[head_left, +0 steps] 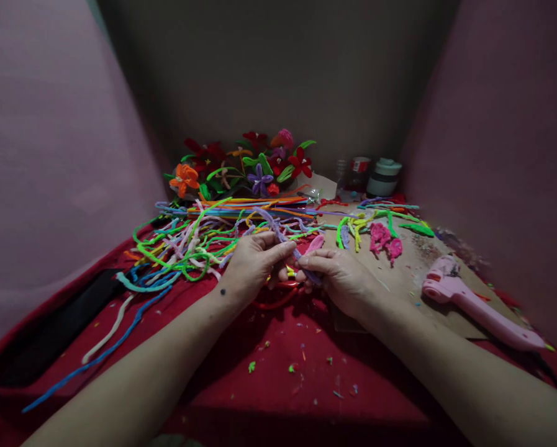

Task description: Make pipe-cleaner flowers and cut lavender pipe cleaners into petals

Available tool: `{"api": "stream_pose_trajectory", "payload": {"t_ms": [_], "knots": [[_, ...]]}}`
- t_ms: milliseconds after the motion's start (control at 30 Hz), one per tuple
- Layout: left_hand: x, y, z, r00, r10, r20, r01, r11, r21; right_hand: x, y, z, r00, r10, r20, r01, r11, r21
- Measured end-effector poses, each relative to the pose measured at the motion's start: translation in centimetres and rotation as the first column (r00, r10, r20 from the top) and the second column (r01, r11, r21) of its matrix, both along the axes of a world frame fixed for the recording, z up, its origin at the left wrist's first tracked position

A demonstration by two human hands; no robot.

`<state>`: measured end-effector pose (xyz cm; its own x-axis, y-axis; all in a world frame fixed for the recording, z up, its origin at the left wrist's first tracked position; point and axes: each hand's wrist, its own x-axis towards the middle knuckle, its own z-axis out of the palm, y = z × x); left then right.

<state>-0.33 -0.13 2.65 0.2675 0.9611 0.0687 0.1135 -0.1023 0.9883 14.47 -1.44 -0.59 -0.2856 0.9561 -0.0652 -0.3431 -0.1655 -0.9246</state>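
Observation:
Between my two hands runs a fuzzy purple pipe cleaner (282, 234), its upper end curving up and to the left. My left hand (258, 257) pinches it between thumb and fingers. Close on the right, my right hand (335, 273) grips its lower part, with fingers pressed together. A pink looped piece (315, 244) shows just behind my right hand's fingertips. Below and between the hands, red and yellow bits are partly hidden by the fingers.
Many coloured pipe cleaners (199, 248) spread at left and centre. Behind stand fuzzy flowers (259, 180). A pink glue gun (483, 310) lies right, partly on cardboard (399, 279) that holds pink and green pieces. A lidded jar (384, 177) stands at the back.

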Motion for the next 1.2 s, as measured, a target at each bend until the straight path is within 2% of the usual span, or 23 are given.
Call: {"api": "stream_pose_trajectory", "payload": {"t_ms": [233,267,333,367,433,500,533,600,667,733,833,900,967,1000,1067,1133,1200], "knots": [[-0.5,-0.3,0.4,0.984,-0.038,-0.175,0.044,0.999,0.025,0.2,-0.1,0.2,0.996,-0.049,0.076,0.047,0.999,0.026],[-0.5,-0.3,0.3,0.976,-0.041,-0.215,0.058,0.995,0.075,0.2,-0.1,0.3,0.996,-0.05,0.079,0.048,0.998,0.029],[-0.7,-0.3,0.2,0.95,-0.011,-0.312,0.104,0.953,0.285,0.2,-0.1,0.5,0.995,-0.05,0.082,0.047,0.998,0.036],[-0.8,-0.2,0.1,0.933,0.031,-0.359,0.136,0.893,0.43,0.3,-0.1,0.6,0.995,-0.05,0.086,0.047,0.998,0.037],[-1.0,0.2,-0.1,0.889,0.158,-0.429,0.209,0.694,0.689,0.3,-0.1,0.7,0.994,-0.046,0.101,0.043,0.998,0.037],[-1.2,0.5,-0.1,0.843,0.25,-0.475,0.308,0.499,0.81,0.4,-0.1,0.8,0.991,-0.018,0.13,0.012,0.999,0.043],[-1.3,0.6,0.0,0.82,0.269,-0.505,0.363,0.438,0.823,0.4,-0.2,0.8,0.99,0.004,0.144,-0.012,0.998,0.055],[-1.5,0.7,0.2,0.77,0.26,-0.583,0.471,0.386,0.793,0.5,-0.3,1.0,0.984,0.051,0.17,-0.067,0.994,0.091],[-1.5,0.6,0.5,0.729,0.225,-0.647,0.53,0.413,0.74,0.6,-0.3,1.2,0.977,0.073,0.198,-0.097,0.989,0.114],[-1.5,0.3,0.6,0.72,0.193,-0.667,0.515,0.495,0.7,0.6,-0.4,1.4,0.97,0.063,0.234,-0.093,0.989,0.118],[-1.5,-0.2,0.8,0.754,0.088,-0.651,0.42,0.698,0.58,0.7,-0.4,1.6,0.954,0.042,0.297,-0.087,0.986,0.14],[-1.4,-0.4,1.0,0.796,-0.035,-0.604,0.349,0.842,0.411,0.7,-0.4,1.5,0.937,0.034,0.349,-0.106,0.976,0.19],[-1.4,-0.4,1.1,0.851,-0.153,-0.503,0.286,0.937,0.2,0.7,-0.4,1.3,0.914,0.007,0.406,-0.12,0.96,0.253],[-1.3,-0.4,1.1,0.881,-0.194,-0.431,0.259,0.961,0.096,0.6,-0.5,1.2,0.901,-0.018,0.432,-0.118,0.951,0.285],[-1.2,-0.3,0.9,0.939,-0.236,-0.249,0.221,0.971,-0.087,0.5,-0.8,1.1,0.874,-0.088,0.477,-0.104,0.927,0.36],[-1.1,-0.2,0.6,0.969,-0.242,-0.047,0.224,0.944,-0.244,0.4,-1.1,1.1,0.84,-0.189,0.509,-0.082,0.882,0.463],[-0.9,-0.1,0.2,0.96,-0.248,0.128,0.278,0.893,-0.355,0.2,-1.5,1.2,0.778,-0.327,0.536,-0.062,0.81,0.583]]}}
